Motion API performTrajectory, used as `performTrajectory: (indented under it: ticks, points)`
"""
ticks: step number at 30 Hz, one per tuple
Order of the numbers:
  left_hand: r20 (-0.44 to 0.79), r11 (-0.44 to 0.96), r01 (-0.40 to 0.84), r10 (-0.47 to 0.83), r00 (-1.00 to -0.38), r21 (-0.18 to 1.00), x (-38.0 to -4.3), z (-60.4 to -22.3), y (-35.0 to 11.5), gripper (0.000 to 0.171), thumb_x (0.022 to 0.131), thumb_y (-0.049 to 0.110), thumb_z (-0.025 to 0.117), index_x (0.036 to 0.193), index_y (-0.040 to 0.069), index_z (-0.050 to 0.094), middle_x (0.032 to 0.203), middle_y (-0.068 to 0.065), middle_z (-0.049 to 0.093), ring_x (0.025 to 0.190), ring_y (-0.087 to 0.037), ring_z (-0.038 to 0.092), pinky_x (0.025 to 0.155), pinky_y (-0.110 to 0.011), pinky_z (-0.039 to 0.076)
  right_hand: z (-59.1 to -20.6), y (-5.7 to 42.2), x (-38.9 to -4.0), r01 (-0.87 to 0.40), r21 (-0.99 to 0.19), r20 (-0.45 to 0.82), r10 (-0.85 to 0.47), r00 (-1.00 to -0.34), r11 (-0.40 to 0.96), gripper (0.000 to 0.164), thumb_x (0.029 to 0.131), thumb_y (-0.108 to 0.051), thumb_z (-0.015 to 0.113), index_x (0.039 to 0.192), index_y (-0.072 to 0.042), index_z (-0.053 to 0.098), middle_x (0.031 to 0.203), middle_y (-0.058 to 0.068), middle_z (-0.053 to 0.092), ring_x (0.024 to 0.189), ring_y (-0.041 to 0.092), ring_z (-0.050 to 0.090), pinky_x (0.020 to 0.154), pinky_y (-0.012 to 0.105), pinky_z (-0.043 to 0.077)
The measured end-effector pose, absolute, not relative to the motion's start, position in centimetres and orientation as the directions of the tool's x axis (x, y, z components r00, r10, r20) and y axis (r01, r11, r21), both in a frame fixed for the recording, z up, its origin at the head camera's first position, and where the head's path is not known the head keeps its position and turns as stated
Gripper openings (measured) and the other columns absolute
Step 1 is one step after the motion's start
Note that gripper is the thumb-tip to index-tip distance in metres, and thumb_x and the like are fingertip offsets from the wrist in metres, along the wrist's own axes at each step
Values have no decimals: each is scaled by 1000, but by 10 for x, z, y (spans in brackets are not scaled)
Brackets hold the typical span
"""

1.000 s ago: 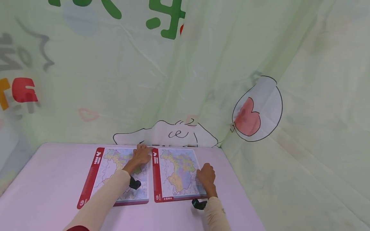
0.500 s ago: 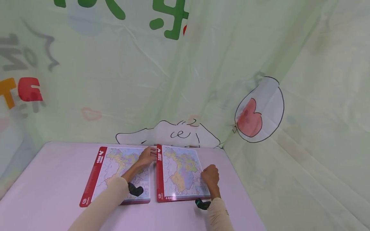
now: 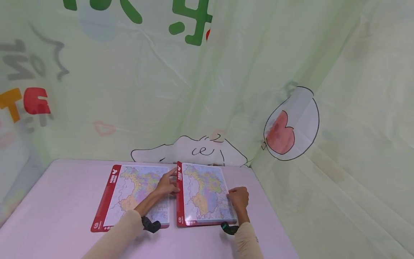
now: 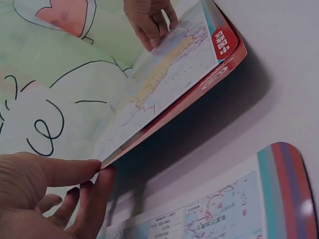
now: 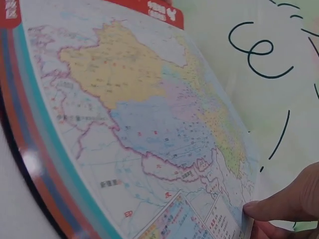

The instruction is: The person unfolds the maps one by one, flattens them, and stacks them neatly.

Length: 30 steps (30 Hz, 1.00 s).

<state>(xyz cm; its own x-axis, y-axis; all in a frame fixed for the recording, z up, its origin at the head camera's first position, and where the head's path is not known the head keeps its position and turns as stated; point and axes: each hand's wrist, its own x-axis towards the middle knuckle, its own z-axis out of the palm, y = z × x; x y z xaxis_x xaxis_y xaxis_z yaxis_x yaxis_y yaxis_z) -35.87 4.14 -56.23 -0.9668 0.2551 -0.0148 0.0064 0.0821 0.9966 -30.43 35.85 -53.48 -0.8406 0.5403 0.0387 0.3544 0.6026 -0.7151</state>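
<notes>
In the head view, a map mat [image 3: 207, 194] with a red left border is raised off the table and tilted, its left side up. My left hand [image 3: 165, 185] pinches that left edge; in the left wrist view, thumb and fingers meet on its thin rim [image 4: 144, 132], where more than one layer shows. Its right edge is between the thumb and curled fingers of my right hand [image 3: 238, 197], the thumb lying on the printed face in the right wrist view. A second map mat [image 3: 129, 198] lies flat to the left, partly hidden under my left forearm.
The pale lilac table [image 3: 61, 201] runs back to a pale green printed curtain [image 3: 123, 82]. On each wrist sits a dark camera mount [image 3: 150, 225], close over the table.
My left hand has gone from over the left mat to the right mat's left edge and now grips it. That mat has risen and shifted slightly right; my right hand stays at its right edge.
</notes>
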Motion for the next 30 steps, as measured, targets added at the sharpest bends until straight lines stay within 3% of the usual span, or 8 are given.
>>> performTrajectory:
  ticks: [8, 11, 16, 24, 30]
  points:
    - [-9, -5, -10, 250, -968, 1000, -359, -565, 31, 103, 82, -24, 70, 172, 8, 32, 151, -29, 53, 94, -24, 75, 59, -34, 63, -529, 361, -312, 360, -844, -111, 527, -842, 397, 22, 86, 3, 81, 107, 10, 79, 95, 21, 77, 77, 23, 65, 58, 25, 47]
    - [-15, -12, -19, 256, -966, 1000, -360, -561, 24, 102, 83, -23, 69, 172, 9, 31, 152, -30, 52, 92, -22, 74, 59, -34, 64, -526, 363, -316, 369, -858, -163, 494, -854, 356, 22, 90, 4, 79, 110, 11, 77, 98, 21, 76, 78, 23, 66, 61, 26, 50]
    - [-31, -3, -33, 266, -964, 999, -361, -557, 12, 100, 86, -20, 69, 172, 11, 31, 156, -29, 48, 105, -28, 72, 63, -35, 66, -519, 360, -320, 366, -860, -190, 443, -876, 355, 19, 92, 5, 77, 111, 11, 75, 99, 21, 75, 83, 26, 68, 68, 33, 54]
    - [-24, -7, -27, 287, -958, 1000, -362, -550, -8, 98, 84, -21, 65, 172, 6, 30, 157, -32, 47, 106, -25, 71, 63, -33, 65, -507, 352, -326, 337, -872, -191, 387, -902, 355, 20, 94, 5, 77, 113, 13, 74, 101, 22, 76, 84, 26, 70, 67, 31, 54]
    - [-32, 22, -27, 295, -955, 999, -360, -542, -27, 97, 87, -17, 65, 173, 7, 27, 158, -32, 45, 117, -34, 70, 68, -34, 66, -500, 354, -333, 338, -861, -181, 391, -903, 381, 20, 94, 5, 77, 112, 12, 75, 101, 22, 78, 85, 26, 71, 66, 30, 56]
